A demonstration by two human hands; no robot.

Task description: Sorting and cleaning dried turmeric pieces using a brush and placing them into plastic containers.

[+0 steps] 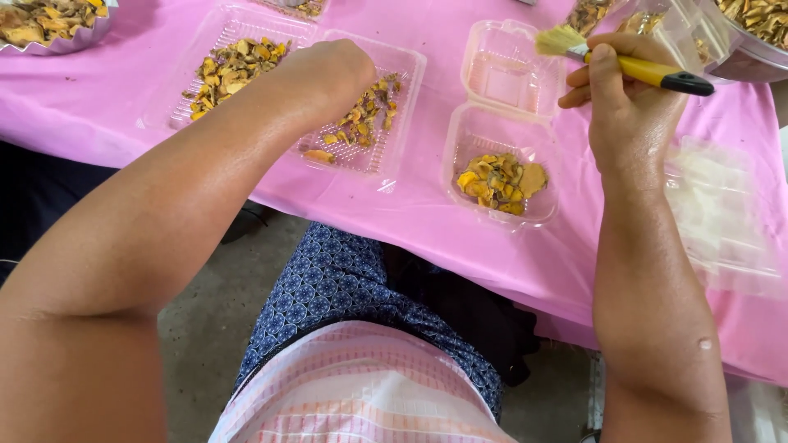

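My left hand (332,72) reaches into a clear plastic tray (400,107) that holds dried yellow-orange slices (367,115); its fingers are curled down among the pieces and hidden from me. My right hand (628,102) is raised over the table and grips a brush with a yellow and black handle (657,75), its pale bristles (560,39) pointing left. Between my hands lies an open clear hinged box (501,176) with a small heap of yellow slices (499,180) in its near half. Its far half (502,70) is bare.
A pink cloth (427,230) covers the table. Another clear tray (238,61) of slices lies at the left, foil bowls of slices stand at the far left (49,25) and far right (755,25). Stacked clear boxes (722,213) lie by my right forearm.
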